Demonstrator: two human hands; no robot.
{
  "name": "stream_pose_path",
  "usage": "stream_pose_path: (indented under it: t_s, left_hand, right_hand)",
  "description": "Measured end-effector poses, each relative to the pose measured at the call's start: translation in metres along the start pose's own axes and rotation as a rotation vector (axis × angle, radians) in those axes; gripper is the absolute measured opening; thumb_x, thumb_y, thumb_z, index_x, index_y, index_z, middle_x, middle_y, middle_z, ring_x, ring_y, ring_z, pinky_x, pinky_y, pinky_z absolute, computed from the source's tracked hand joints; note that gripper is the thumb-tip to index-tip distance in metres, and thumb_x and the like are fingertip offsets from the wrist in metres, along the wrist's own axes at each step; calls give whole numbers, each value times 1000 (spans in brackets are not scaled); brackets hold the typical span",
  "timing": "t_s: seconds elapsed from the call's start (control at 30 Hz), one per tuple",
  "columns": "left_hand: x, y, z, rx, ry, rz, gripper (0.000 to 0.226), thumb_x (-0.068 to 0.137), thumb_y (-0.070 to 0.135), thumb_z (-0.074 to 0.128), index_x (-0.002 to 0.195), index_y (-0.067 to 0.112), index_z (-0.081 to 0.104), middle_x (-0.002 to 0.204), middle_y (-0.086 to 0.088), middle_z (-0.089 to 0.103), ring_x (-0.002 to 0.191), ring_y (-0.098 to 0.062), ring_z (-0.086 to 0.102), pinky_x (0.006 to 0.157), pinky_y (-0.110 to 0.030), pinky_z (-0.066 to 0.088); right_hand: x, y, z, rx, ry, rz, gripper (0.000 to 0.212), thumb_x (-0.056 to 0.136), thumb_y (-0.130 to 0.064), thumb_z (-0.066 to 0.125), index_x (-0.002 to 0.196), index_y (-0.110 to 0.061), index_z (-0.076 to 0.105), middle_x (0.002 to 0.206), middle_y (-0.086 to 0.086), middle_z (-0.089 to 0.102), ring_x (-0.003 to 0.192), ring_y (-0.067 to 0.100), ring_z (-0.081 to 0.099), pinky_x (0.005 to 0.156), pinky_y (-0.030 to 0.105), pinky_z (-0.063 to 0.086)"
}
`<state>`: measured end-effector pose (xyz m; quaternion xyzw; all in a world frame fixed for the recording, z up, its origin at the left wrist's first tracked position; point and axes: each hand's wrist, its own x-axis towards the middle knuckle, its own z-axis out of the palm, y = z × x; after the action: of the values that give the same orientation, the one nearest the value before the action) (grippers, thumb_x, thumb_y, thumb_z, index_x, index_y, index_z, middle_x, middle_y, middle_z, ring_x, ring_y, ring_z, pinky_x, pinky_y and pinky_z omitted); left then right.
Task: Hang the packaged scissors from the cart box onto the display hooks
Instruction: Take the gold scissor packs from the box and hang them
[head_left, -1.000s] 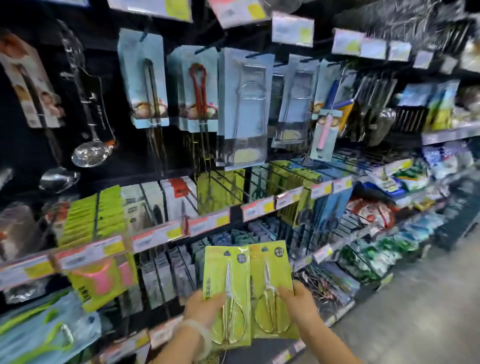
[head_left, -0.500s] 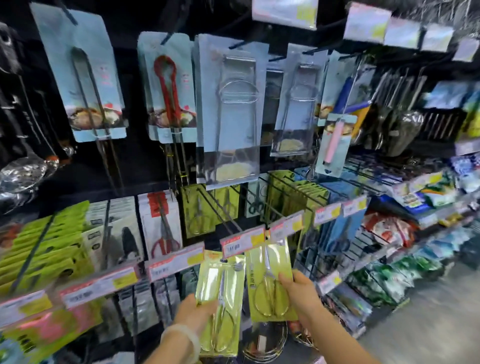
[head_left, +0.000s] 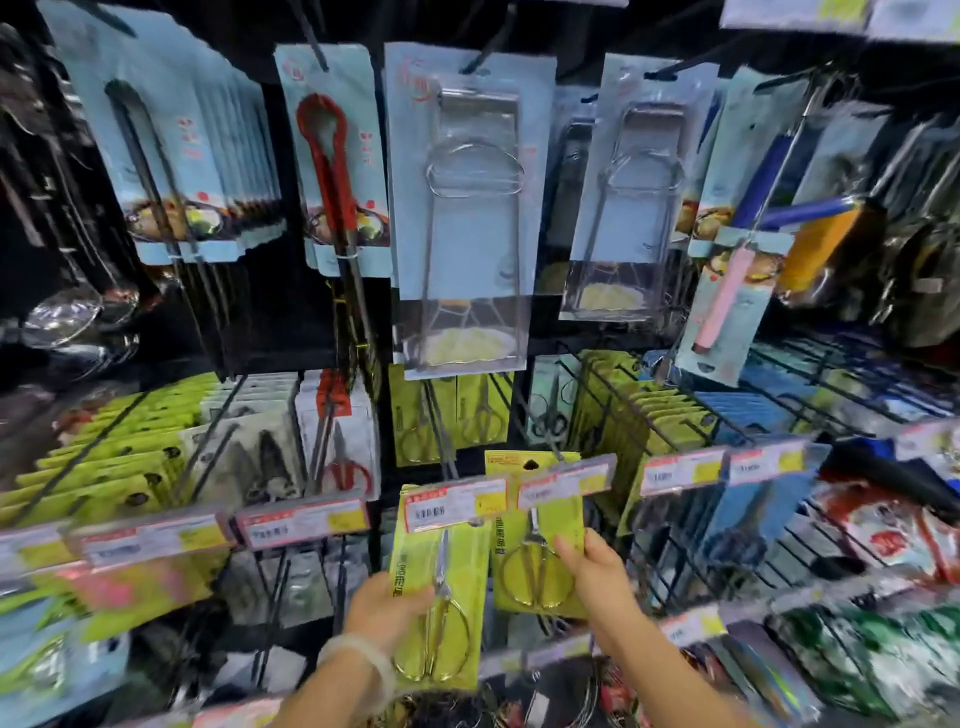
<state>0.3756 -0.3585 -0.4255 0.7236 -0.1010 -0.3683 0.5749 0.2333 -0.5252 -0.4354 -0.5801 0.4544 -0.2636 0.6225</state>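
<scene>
Left hand (head_left: 382, 605) grips lime-green scissors pack (head_left: 441, 587) at left edge, thumb across front; pack top behind price tag (head_left: 456, 503). Right hand (head_left: 597, 577) pinches second scissors pack (head_left: 537, 535) at right edge, raised higher, top behind right price tag (head_left: 566, 480). Matching packs (head_left: 447, 415) hang farther back on hooks.

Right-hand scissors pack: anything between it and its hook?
Yes. The price tag at the hook's front end crosses the face of the right scissors pack, just below its hang hole. The right hand holds the pack's right edge.
</scene>
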Motion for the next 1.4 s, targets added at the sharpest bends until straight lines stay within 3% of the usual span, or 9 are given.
stream_pose_path:
  t_s: [0.1, 0.2, 0.3, 0.47, 0.6, 0.63, 0.8, 1.23, 1.4]
  left_hand:
    - [-7, -4, 6, -22, 38, 22, 83, 83, 16, 70, 148, 7, 21, 156, -8, 23, 142, -28, 26, 114, -44, 25]
    - [-15, -7, 13, -20, 57, 33, 80, 84, 16, 68, 148, 7, 22, 156, -9, 22, 142, -28, 27, 114, -45, 25]
    - [-24, -11, 20, -31, 78, 32, 80, 84, 19, 68, 148, 8, 21, 157, -7, 17, 143, -27, 24, 114, -45, 25]
    - [-33, -18, 29, -39, 92, 26, 79, 84, 22, 67, 148, 10, 21, 155, -1, 23, 143, -26, 24, 116, -47, 24]
    - [-32, -17, 31, -21, 116, -13, 75, 84, 15, 67, 146, 6, 26, 151, -5, 32, 138, -30, 33, 114, -43, 28]
    - [-33, -16, 31, -8, 116, -26, 75, 84, 16, 68, 146, 7, 28, 151, -8, 32, 137, -30, 34, 114, -43, 27]
    - [-27, -22, 37, 56, 100, -66, 71, 82, 19, 69, 143, 4, 34, 148, -11, 38, 134, -30, 39, 113, -45, 30]
    - [-15, -24, 96, 182, 109, -35, 46, 93, 20, 55, 133, 1, 44, 138, -14, 48, 127, -30, 45, 108, -40, 35]
    - [-15, -19, 108, 152, 87, 41, 12, 90, 23, 59, 85, 14, 55, 100, -10, 64, 89, -23, 60, 89, -38, 49]
  right_hand:
    - [11, 14, -7, -18, -30, -27, 43, 86, -35, 60, 109, 1, 55, 96, 11, 62, 89, 27, 60, 88, 41, 45]
    - [24, 26, -15, 15, -64, -23, 56, 81, -46, 61, 122, -9, 55, 119, 7, 60, 113, 28, 57, 100, 44, 43]
    - [25, 17, -23, -17, -101, -46, 22, 90, -30, 58, 99, -10, 59, 98, 5, 59, 95, 22, 54, 88, 37, 43]
    - [35, 19, -28, -55, -117, -89, 25, 94, -23, 52, 79, -5, 44, 77, 6, 43, 72, 18, 44, 68, 31, 35]
    - [49, 14, -16, -39, -168, -24, 35, 96, -28, 50, 124, -8, 49, 138, 7, 13, 127, 31, 45, 107, 42, 32]
    - [55, 10, -12, -50, -179, 24, 43, 96, -28, 48, 132, -4, 45, 138, 14, 47, 131, 32, 41, 109, 43, 30]
    - [79, -10, 4, -299, -137, 137, 63, 91, -59, 35, 133, -11, 42, 125, 12, 47, 119, 29, 47, 100, 38, 33]
    - [18, 26, -30, -293, -430, 7, 28, 87, -26, 64, 99, -1, 61, 103, 20, 68, 84, 25, 64, 81, 34, 52]
    - [16, 19, -45, -314, -334, -137, 42, 88, -21, 61, 98, 18, 47, 73, 15, 42, 68, 16, 40, 61, 27, 34]
